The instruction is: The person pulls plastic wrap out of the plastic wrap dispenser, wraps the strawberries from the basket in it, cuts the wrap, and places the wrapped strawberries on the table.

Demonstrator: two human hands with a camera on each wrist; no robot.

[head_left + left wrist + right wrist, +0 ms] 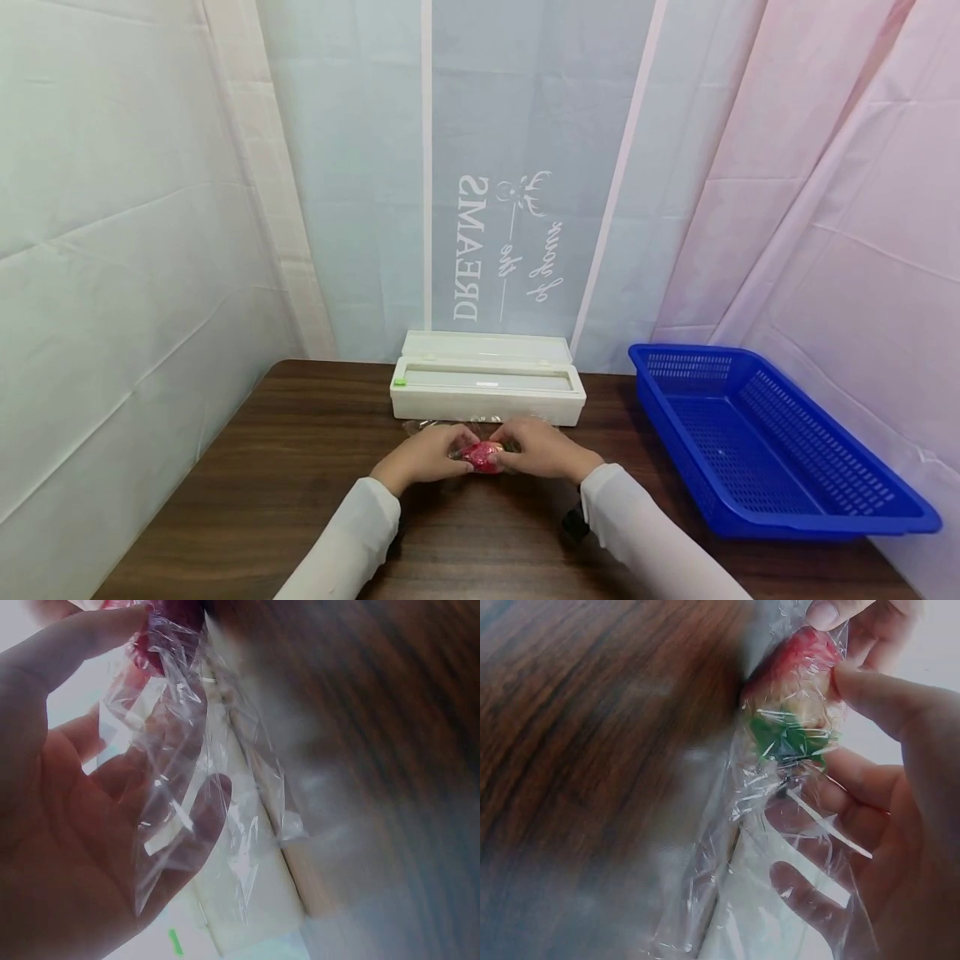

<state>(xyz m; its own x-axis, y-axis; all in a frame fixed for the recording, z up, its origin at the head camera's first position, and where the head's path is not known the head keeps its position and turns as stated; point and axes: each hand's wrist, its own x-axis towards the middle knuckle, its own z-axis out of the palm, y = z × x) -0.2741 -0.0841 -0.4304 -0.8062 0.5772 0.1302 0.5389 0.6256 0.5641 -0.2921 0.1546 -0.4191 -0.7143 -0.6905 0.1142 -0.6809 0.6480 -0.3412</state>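
A red strawberry (483, 457) with a pale upper part and green leaves, seen in the right wrist view, is wrapped in clear cling film (169, 772). My left hand (431, 454) pinches its red end between thumb and fingers, through the film. From the other side my right hand (547, 450) holds it, the thumb (885, 697) against its side and the fingers behind. Loose film spreads out over the fingers of both hands. Just behind them stands a white cling film dispenser box (487, 408), its lid raised.
A blue plastic basket (787, 525) sits at the right of the dark wooden table (285, 483). The dispenser has a small green tab (401, 382) at its left end. Curtains (360, 208) hang behind and at both sides.
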